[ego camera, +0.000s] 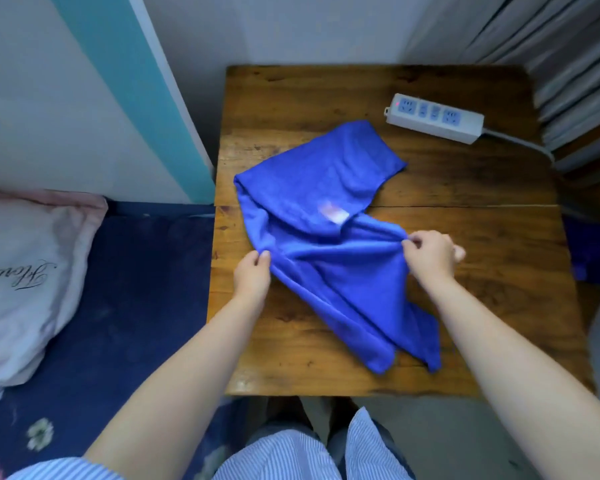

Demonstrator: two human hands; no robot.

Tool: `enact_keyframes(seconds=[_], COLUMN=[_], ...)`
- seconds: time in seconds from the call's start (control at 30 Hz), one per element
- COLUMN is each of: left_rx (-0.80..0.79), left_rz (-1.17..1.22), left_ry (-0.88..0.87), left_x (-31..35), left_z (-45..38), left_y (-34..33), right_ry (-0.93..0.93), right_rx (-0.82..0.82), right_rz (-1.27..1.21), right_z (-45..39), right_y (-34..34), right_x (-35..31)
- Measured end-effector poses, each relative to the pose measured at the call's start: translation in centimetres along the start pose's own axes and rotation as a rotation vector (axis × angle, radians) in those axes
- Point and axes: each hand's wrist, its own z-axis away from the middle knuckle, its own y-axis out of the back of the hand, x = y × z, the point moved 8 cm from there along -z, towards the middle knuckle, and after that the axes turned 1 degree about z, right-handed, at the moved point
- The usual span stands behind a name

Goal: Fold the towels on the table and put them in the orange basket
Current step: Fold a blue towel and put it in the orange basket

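Observation:
A crumpled blue towel with a small white label lies across the wooden table. My left hand pinches the towel's edge at its left side, near the table's left edge. My right hand pinches a bunched fold of the towel at its right side. The stretch of cloth between my hands is pulled taut and slightly raised. One corner of the towel trails toward the table's front edge. No orange basket is in view.
A white power strip with a grey cable lies at the table's back right. A bed with a dark blue sheet and a white pillow is on the left. Curtains hang at the right. More blue cloth shows past the table's right edge.

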Motion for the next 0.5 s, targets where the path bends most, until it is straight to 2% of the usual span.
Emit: enact_keyframes(seconds=[0.07, 0.13, 0.2, 0.27, 0.33, 0.37, 0.43, 0.5], left_rx=[-0.064, -0.223, -0.391, -0.456, -0.435, -0.419, -0.309, -0.167], left_rz=[0.051, -0.044, -0.153, -0.297, -0.54, -0.676, -0.839, -0.776], left_ry=[-0.004, 0.004, 0.101, 0.24, 0.263, 0.243, 0.187, 0.115], left_x=[-0.8, -1.8, -3.6, -5.6, -6.9, -7.0, -6.8, -5.7], left_z=[1.2, 3.1, 5.7, 7.6, 8.7, 9.0, 8.9, 8.6], left_y=[1.5, 1.6, 0.3, -0.5, -0.8, -0.9, -0.7, -0.9], right_ry=[-0.061, -0.064, -0.044, -0.048, -0.054, -0.051, -0.049, -0.069], right_rx=[0.043, 0.002, -0.139, -0.364, -0.555, -0.592, -0.568, -0.445], right_rz=[-0.045, -0.022, 0.086, 0.236, 0.375, 0.4, 0.395, 0.286], right_z=[0.2, 1.5, 4.0, 6.6, 8.8, 9.3, 9.2, 8.2], right_y=[3.2, 4.0, 2.7, -0.1, -2.2, -2.9, -3.4, -2.8], right_x=[3.4, 6.2, 8.4, 10.1, 11.8, 12.2, 12.4, 12.2])
